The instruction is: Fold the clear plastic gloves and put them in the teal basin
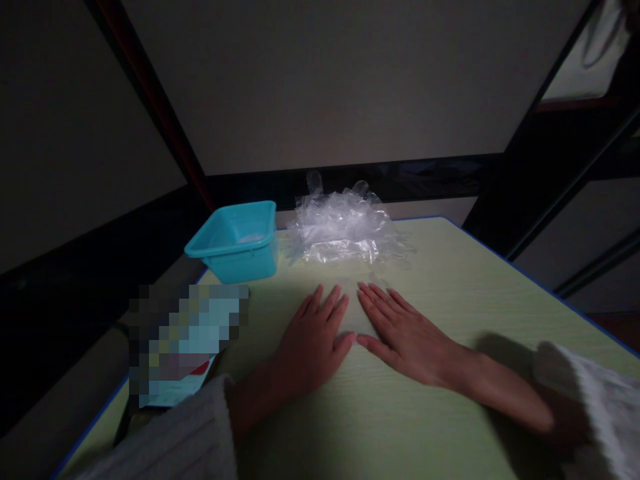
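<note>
My left hand (pixel 316 343) lies flat on the table, palm down with its fingers spread. Opposite it, my right hand (pixel 404 332) rests flat too, fingers stretched out, and the two thumb tips nearly meet. Under and between the hands is a thin clear plastic glove (pixel 356 320), faint against the tabletop; its outline is partly covered. Beyond my fingertips sits a heap of clear disposable plastic gloves (pixel 345 227), crumpled and overlapping. A turquoise plastic basket (pixel 245 260) stands to the left of the heap, with something pale at its bottom that I cannot make out.
The pale yellow-green table (pixel 480 287) has a blue edge. At its left side lies a phone-like device (pixel 200 347) with a blurred-out screen, close to my left sleeve. Behind the table rise grey panels (pixel 340 87) with dark framing.
</note>
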`<state>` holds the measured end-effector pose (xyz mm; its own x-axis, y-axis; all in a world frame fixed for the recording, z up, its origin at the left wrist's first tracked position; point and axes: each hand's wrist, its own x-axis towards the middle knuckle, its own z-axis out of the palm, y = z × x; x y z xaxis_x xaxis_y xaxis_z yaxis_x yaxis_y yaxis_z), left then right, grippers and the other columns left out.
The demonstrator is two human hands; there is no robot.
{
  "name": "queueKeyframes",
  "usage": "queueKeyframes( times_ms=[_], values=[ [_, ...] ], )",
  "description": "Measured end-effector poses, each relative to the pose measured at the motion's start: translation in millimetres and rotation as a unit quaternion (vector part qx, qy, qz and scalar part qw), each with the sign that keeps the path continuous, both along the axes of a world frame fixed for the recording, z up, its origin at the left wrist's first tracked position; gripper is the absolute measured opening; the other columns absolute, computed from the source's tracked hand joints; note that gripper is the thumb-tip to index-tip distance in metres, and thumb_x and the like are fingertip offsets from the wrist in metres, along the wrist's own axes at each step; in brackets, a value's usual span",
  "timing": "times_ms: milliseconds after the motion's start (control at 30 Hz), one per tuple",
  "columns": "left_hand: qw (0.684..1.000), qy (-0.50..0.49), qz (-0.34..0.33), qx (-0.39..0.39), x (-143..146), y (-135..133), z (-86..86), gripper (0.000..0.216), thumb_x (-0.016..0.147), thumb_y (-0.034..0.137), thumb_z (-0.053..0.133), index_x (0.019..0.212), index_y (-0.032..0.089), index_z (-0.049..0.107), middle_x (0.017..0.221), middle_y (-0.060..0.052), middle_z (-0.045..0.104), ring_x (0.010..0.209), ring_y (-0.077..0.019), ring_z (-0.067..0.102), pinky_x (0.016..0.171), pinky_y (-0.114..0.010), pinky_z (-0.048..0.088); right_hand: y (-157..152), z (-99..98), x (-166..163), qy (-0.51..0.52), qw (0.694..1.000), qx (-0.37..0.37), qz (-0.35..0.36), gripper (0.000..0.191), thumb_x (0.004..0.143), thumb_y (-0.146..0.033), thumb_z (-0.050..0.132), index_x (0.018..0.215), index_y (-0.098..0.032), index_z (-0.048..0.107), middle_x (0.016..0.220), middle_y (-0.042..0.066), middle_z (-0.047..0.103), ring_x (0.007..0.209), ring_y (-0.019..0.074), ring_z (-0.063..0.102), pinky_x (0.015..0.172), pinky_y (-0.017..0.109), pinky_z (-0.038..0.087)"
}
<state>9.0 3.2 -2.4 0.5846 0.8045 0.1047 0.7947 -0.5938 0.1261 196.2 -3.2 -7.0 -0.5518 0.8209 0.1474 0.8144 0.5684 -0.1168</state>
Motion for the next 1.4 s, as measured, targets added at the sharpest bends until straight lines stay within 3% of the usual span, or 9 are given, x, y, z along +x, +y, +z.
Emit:
queueKeyframes(
  times_ms=[267, 533, 767, 967, 1133, 1400],
  values=[
    [0.999, -0.014, 0.038, 0.003, -3.9, 0.9, -2.4, 0.063, 0.083, 0.048, 0.048, 0.134, 0.014, 0.038, 0.145, -0.014, 0.029, 0.133, -0.0389, 0.018, 0.104, -0.055, 0.025, 3.3, -4.7, 11.7, 0.003, 1.0, -0.011, -0.017, 0.082, 0.082, -0.067, 0.029, 0.14, -0.009, 0.025, 0.144, 0.018, 0.024, 0.133, 0.0326, 0.019, 0.105, 0.054, 0.022],
    [0.998, -0.019, 0.065, 0.012, -4.0, 2.0, -7.5, 0.069, 0.08, 0.052, 0.051, 0.134, 0.011, 0.037, 0.145, -0.018, 0.027, 0.133, -0.0388, 0.018, 0.104, -0.056, 0.024, 3.4, 3.0, 16.9, -0.011, 0.999, -0.048, -0.022, 0.093, 0.079, -0.072, 0.028, 0.14, -0.003, 0.023, 0.144, 0.022, 0.02, 0.133, 0.0326, 0.019, 0.105, 0.055, 0.021],
    [0.997, -0.062, 0.047, 0.029, -6.2, 5.5, -6.8, 0.049, 0.088, 0.029, 0.037, 0.131, 0.006, 0.036, 0.143, -0.02, 0.03, 0.135, -0.0275, 0.022, 0.106, -0.049, 0.026, 7.2, 12.0, 13.0, 0.023, 0.999, -0.001, -0.028, 0.065, 0.092, -0.051, 0.023, 0.14, -0.008, 0.026, 0.145, 0.016, 0.022, 0.134, 0.0272, 0.02, 0.106, 0.053, 0.02],
    [1.0, -0.011, 0.003, 0.006, -7.8, 10.4, -0.8, 0.055, 0.085, 0.032, 0.041, 0.131, 0.002, 0.035, 0.142, -0.023, 0.031, 0.134, -0.0282, 0.024, 0.107, -0.047, 0.026, 12.1, 10.3, 5.7, -0.007, 1.0, 0.011, 0.016, 0.061, 0.091, -0.043, 0.032, 0.139, -0.006, 0.029, 0.144, 0.017, 0.024, 0.133, 0.0271, 0.022, 0.107, 0.05, 0.021],
    [1.0, 0.012, -0.005, -0.004, -8.7, 12.7, 2.1, 0.062, 0.085, 0.036, 0.042, 0.134, -0.001, 0.03, 0.143, -0.023, 0.027, 0.134, -0.0296, 0.022, 0.107, -0.046, 0.024, 16.9, 11.6, 6.1, -0.043, 0.998, -0.034, 0.033, 0.071, 0.089, -0.051, 0.033, 0.14, -0.003, 0.024, 0.144, 0.019, 0.021, 0.134, 0.0269, 0.019, 0.109, 0.046, 0.018],
    [1.0, 0.026, 0.008, -0.004, -10.0, 13.4, -0.2, 0.063, 0.086, 0.041, 0.042, 0.135, 0.002, 0.032, 0.145, -0.021, 0.025, 0.134, -0.0379, 0.015, 0.106, -0.051, 0.022, 19.4, 11.0, 9.3, -0.028, 0.997, -0.067, 0.006, 0.083, 0.083, -0.066, 0.03, 0.141, -0.006, 0.023, 0.146, 0.017, 0.018, 0.134, 0.0331, 0.013, 0.108, 0.053, 0.016]
  ],
)
